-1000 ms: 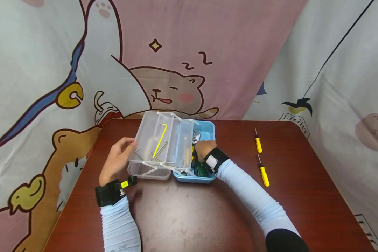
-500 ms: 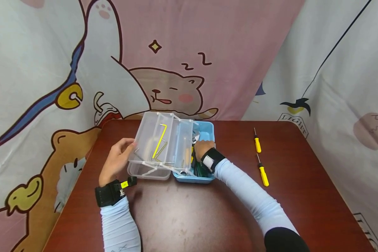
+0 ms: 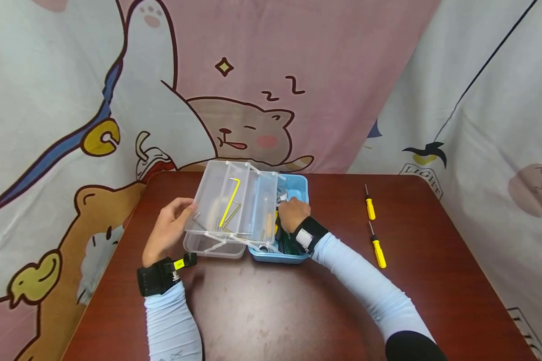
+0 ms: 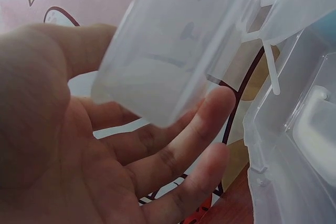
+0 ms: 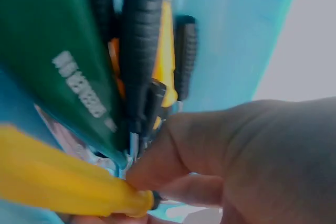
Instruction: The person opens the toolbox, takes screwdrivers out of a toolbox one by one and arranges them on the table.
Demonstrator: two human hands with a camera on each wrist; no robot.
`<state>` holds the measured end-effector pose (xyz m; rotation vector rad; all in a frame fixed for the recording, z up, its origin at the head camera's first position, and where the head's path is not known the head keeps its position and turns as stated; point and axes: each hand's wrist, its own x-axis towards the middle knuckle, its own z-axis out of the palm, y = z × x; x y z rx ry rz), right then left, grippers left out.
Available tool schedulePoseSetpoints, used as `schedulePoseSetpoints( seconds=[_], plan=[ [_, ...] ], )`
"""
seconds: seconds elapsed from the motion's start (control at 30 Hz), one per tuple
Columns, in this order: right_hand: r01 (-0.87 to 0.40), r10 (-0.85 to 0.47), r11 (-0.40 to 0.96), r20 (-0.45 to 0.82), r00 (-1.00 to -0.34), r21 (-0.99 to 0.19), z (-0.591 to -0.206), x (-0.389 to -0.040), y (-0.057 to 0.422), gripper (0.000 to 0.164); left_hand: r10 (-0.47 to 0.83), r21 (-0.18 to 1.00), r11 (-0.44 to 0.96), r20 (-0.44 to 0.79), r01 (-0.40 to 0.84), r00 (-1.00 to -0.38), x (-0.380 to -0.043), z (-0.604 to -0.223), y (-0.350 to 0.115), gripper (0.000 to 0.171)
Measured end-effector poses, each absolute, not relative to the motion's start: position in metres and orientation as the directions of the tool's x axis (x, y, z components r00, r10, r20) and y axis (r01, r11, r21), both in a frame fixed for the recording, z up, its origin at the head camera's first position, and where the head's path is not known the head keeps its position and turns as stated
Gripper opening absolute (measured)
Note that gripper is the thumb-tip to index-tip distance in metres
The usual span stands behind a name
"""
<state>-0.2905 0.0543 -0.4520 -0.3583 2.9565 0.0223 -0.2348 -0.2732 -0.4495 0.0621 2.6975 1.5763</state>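
Observation:
My left hand [image 3: 167, 233] holds the left edge of a clear plastic tray [image 3: 210, 193], thumb on one side and fingers on the other in the left wrist view. The tray is raised on white hinge arms beside the blue toolbox [image 3: 300, 186]. Inside the toolbox, my right hand [image 3: 294, 214] pinches a yellow-handled screwdriver [image 5: 68, 179] near its black collar; the shaft is mostly hidden. Close to these fingers lie a green packet with white print [image 5: 52, 61] and tools with black grips [image 5: 139, 51]. The tray carries a yellow hex key [image 3: 229, 203] and several metal ones.
Two yellow screwdrivers, one farther back [image 3: 370, 206] and one nearer [image 3: 378, 252], lie on the brown table [image 3: 271, 311] right of the toolbox. A clear lid [image 3: 214, 245] rests under the tray's left side. A printed cloth [image 3: 343, 75] hangs behind the table.
My right hand has lifted and shifted slightly within the toolbox. The left hand keeps its hold on the tray, which has not visibly moved.

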Motion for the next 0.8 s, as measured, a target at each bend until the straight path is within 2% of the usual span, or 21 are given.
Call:
schedulePoseSetpoints(
  seconds=[0.13, 0.23, 0.33, 0.47, 0.6, 0.8],
  plan=[
    [-0.210, -0.223, 0.973, -0.177, -0.959, -0.092, -0.443, -0.295, 0.061, 0.050, 0.046, 0.869, 0.494, -0.006, 0.017, -0.999, -0.235, -0.449, -0.272, 0.055],
    [-0.194, -0.220, 0.965, -0.138, -0.966, -0.177, -0.437, -0.300, 0.067, 0.056, 0.044, 0.872, 0.489, -0.010, 0.012, -0.999, -0.234, -0.449, -0.272, 0.055],
    [-0.166, -0.196, 0.936, -0.068, -0.978, -0.310, -0.432, -0.303, 0.074, 0.057, 0.039, 0.874, 0.486, -0.010, 0.010, -0.999, -0.233, -0.448, -0.272, 0.055],
    [-0.140, -0.143, 0.884, 0.028, -0.989, -0.447, -0.428, -0.307, 0.085, 0.042, 0.033, 0.875, 0.484, -0.018, 0.000, -0.999, -0.232, -0.448, -0.271, 0.055],
    [-0.129, -0.091, 0.866, 0.102, -0.991, -0.484, -0.425, -0.309, 0.102, 0.049, 0.032, 0.876, 0.482, -0.027, -0.009, -0.999, -0.232, -0.448, -0.271, 0.056],
    [-0.108, -0.042, 0.857, 0.141, -0.989, -0.504, -0.410, -0.318, 0.139, 0.050, 0.030, 0.879, 0.476, -0.038, -0.019, -0.999, -0.231, -0.447, -0.271, 0.056]
  ],
)
